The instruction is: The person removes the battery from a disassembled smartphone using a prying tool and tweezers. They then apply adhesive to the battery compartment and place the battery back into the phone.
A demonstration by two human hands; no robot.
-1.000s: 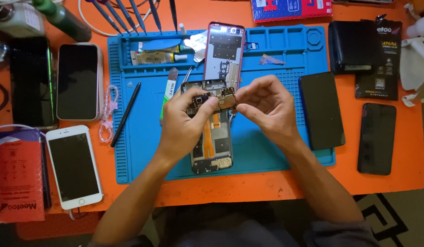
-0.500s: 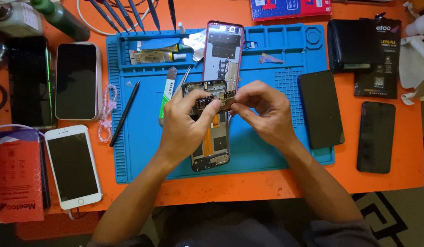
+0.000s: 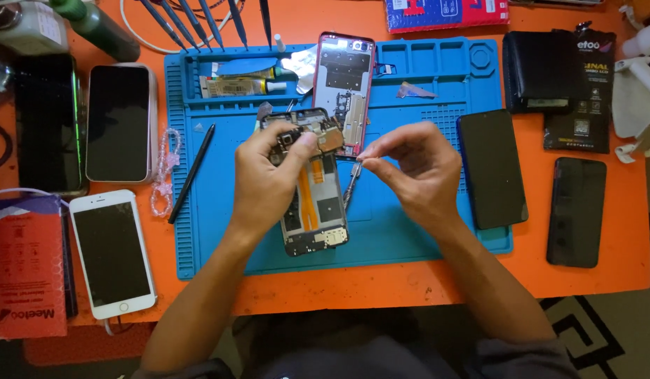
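The left hand point(image 3: 269, 175) clasps the opened phone point(image 3: 312, 189) on the blue mat point(image 3: 409, 231), hiding its upper left. The right hand point(image 3: 416, 168) pinches 1 thin tool point(image 3: 351, 184), tip hard to make out. 6 whole phones lie around; 1 red-rimmed back cover point(image 3: 344, 88) beyond.

Two hands work over one blue repair mat point(image 3: 409, 231) on an orange table: the left hand point(image 3: 265, 175) and the right hand point(image 3: 416, 168). One opened phone point(image 3: 314, 210) lies on the mat beside one red-edged back cover point(image 3: 342, 84), with one black stylus point(image 3: 191, 173) and one glue tube point(image 3: 237, 86) also on the mat. Six closed phones lie around, three dark and one white point(image 3: 113, 253) on the left, two dark on the right, and five screwdrivers point(image 3: 198, 21) fan along the top edge.
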